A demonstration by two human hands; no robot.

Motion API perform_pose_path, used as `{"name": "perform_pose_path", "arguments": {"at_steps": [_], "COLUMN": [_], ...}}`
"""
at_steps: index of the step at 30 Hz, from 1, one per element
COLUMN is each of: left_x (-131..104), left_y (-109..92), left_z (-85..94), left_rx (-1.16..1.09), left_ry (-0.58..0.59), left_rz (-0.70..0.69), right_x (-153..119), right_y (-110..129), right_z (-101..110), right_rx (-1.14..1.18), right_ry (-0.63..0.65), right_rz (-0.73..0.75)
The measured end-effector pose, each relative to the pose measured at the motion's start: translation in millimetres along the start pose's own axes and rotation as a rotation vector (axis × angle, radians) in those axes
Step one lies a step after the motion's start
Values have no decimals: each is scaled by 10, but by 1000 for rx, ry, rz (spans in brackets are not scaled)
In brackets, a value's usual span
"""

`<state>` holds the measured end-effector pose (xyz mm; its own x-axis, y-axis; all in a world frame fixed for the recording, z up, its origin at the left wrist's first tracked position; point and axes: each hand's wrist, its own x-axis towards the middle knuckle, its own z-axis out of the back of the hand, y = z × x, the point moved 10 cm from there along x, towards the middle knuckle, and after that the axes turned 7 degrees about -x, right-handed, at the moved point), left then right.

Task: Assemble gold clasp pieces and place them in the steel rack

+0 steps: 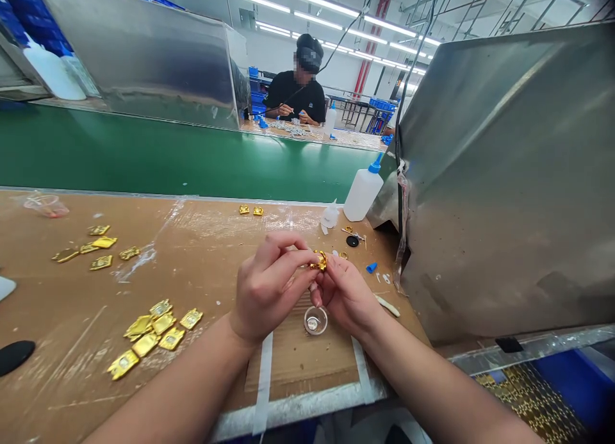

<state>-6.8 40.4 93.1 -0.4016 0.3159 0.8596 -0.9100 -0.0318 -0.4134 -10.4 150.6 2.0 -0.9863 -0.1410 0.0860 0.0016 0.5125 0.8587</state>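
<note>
Between the fingertips of both hands is a small shiny gold-coloured metal piece point(320, 261), partly covered by the fingers. My left hand point(275, 280) pinches it from the left, and my right hand point(344, 290) grips its right side with the thumb on top. Just below the hands stands a small clear cup point(315, 321) with a little something in its bottom. A pile of flat gold-coloured pieces point(145, 343) lies left of my left forearm. Farther back on the left is another loose group of gold pieces point(102, 262).
A white squeeze bottle point(364, 194) with a blue tip stands at the back right, near a metal panel point(509, 194). A black disc point(352, 241) and a blue cap point(371, 268) lie nearby. Beyond the green belt point(192, 162) sits a person point(302, 88) handling small parts.
</note>
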Motion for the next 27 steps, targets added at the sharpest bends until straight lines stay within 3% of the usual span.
{"name": "perform_pose_path", "arguments": {"at_steps": [7, 21, 27], "left_x": [3, 0, 7], "left_y": [11, -127, -109], "left_z": [35, -38, -60], "left_rx": [23, 58, -3], "left_ry": [-62, 28, 39], "left_rz": [35, -111, -99], "right_x": [1, -18, -12], "right_y": [-9, 13, -2], "right_z": [-5, 23, 47], "right_rx": [4, -15, -13], "right_ry": [-8, -50, -63], "right_rz": [0, -27, -16]}}
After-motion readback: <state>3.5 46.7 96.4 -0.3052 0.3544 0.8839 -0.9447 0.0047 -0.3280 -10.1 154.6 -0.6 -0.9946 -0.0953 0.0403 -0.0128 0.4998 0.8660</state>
